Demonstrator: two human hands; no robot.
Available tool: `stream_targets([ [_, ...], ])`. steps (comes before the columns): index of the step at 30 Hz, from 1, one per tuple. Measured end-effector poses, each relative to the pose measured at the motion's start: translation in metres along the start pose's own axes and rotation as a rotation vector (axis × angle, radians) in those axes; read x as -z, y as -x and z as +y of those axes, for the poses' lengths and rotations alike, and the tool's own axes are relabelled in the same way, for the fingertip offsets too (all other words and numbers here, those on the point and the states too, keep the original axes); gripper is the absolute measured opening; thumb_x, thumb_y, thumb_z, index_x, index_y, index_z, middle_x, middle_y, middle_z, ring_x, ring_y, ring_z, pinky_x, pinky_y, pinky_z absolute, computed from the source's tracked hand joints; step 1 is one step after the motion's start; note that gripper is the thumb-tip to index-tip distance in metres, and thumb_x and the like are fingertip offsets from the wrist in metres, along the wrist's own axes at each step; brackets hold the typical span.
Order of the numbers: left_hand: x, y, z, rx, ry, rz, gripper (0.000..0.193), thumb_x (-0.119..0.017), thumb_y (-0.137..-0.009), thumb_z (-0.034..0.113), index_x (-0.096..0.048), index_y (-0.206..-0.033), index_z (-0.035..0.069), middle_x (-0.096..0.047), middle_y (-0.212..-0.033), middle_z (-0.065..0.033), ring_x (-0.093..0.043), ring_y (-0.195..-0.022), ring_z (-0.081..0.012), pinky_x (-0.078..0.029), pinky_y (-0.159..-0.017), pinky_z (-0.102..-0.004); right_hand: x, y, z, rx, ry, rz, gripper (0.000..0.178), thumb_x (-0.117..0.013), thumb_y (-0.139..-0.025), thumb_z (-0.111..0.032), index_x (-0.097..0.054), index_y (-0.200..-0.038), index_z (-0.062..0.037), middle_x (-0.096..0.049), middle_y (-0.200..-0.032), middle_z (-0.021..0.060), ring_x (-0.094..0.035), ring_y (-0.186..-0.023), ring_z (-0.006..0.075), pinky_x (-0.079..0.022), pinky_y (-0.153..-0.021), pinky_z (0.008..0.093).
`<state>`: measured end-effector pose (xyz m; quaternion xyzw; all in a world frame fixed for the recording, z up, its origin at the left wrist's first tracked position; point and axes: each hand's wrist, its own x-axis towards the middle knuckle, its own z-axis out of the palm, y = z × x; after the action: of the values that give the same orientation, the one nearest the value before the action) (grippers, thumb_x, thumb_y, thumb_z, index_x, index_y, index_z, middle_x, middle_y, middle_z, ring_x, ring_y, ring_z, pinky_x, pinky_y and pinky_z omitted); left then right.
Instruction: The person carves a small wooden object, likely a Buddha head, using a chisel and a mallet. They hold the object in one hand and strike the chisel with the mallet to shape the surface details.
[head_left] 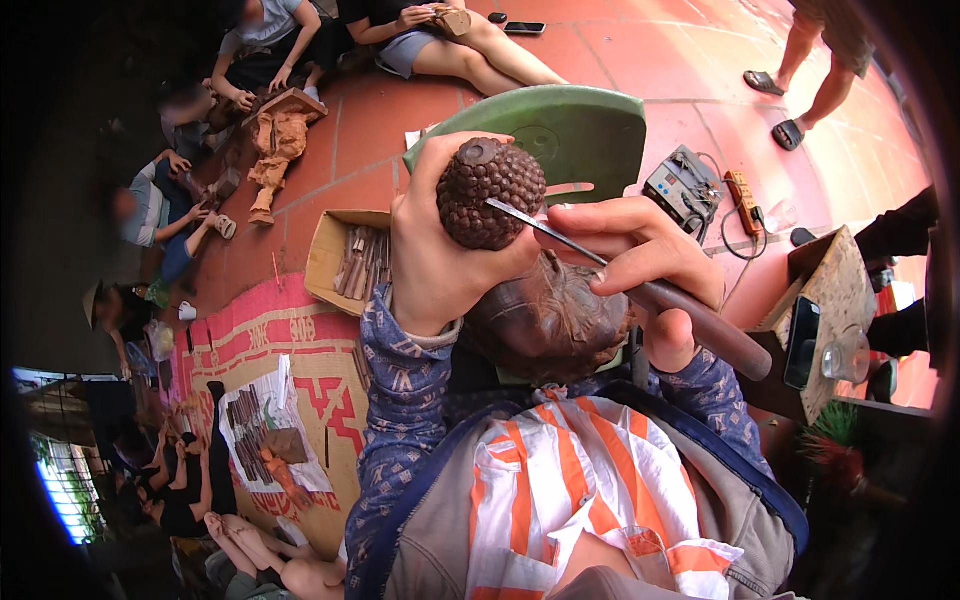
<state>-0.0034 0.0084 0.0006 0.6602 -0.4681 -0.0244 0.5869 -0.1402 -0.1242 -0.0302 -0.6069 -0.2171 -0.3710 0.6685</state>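
A dark brown wooden statue (545,312) stands upright in front of my body, its head (490,180) covered in rows of small round knobs. My left hand (432,235) is wrapped round the left side and back of that head, fingers closed on it. In my right hand (650,255) is a carving chisel with a thin metal blade (545,228) and a dark wooden handle (705,325). The blade's tip touches the knobs on the head's right side. The statue's lower part is partly hidden by my hands and sleeves.
Beyond the statue stands a green plastic chair (590,130). A cardboard box (335,240) of tools lies left; a white sheet (245,440) with more tools lies on a mat. At right are a control box (685,185), a power strip (742,200) and a wooden stand (850,290). Several people sit around.
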Motion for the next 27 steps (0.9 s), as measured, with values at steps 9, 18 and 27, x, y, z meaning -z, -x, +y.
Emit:
stream_targets([
  [9, 0.001, -0.004, 0.001, -0.012, -0.015, 0.0, 0.064, -0.085, -0.066, 0.022, -0.051, -0.115, 0.0, -0.062, -0.101, -0.0071, -0.062, -0.087, -0.0121, -0.05, -0.079, -0.0264, 0.022, -0.018, -0.007, 0.03, 0.055, -0.282, 0.041, -0.055, -0.093, -0.042, -0.054, -0.084, -0.0017, -0.052, -0.117, 0.0408, -0.048, -0.119, 0.0522, -0.032, -0.102, 0.063],
  [18, 0.001, -0.002, -0.001, 0.012, 0.033, -0.008, 0.059, -0.085, -0.067, 0.019, -0.053, -0.112, -0.001, -0.063, -0.099, -0.0067, -0.062, -0.089, -0.0119, -0.05, -0.08, -0.0263, 0.022, -0.021, -0.01, -0.029, 0.004, -0.199, 0.023, -0.054, -0.088, -0.022, -0.052, -0.08, -0.0009, -0.052, -0.119, 0.0405, -0.055, -0.114, 0.0457, -0.038, -0.101, 0.0501],
  [27, 0.0, -0.003, 0.002, 0.018, 0.1, -0.025, 0.053, -0.081, -0.067, 0.011, -0.052, -0.11, 0.0, -0.063, -0.097, -0.0068, -0.063, -0.088, -0.0125, -0.051, -0.08, -0.0266, 0.021, -0.021, -0.013, -0.058, 0.035, -0.171, 0.02, -0.057, -0.085, -0.018, -0.054, -0.083, 0.0016, -0.056, -0.119, 0.0369, -0.059, -0.11, 0.0415, -0.042, -0.097, 0.0418],
])
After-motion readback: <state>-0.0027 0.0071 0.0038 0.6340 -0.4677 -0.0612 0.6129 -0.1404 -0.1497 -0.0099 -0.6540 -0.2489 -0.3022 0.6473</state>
